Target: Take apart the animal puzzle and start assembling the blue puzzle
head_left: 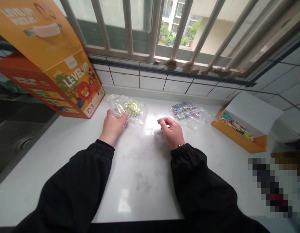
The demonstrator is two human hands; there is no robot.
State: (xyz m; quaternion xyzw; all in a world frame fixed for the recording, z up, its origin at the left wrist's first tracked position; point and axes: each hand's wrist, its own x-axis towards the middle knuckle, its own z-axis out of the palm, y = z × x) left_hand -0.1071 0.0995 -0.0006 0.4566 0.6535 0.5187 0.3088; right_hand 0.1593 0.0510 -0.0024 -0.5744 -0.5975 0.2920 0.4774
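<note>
While left hand (113,128) grips one bag (135,110), second bag (185,110) near right hand (171,132).

Daylight enters through the barred window (153,29) beyond both hands, leaving the view outside pale. Between the left hand (113,127) and right hand (171,131), glare whitens the counter (142,155), with a smaller reflection nearer the wearer. Highlights streak the clear bag (134,110) at the left hand; a soft shadow lies beside the right. Far left of the grip it turns dim. Wide-angle stretch leans the orange box (69,81) outward; coarse pixelation hides a patch right of the right hand.
</note>
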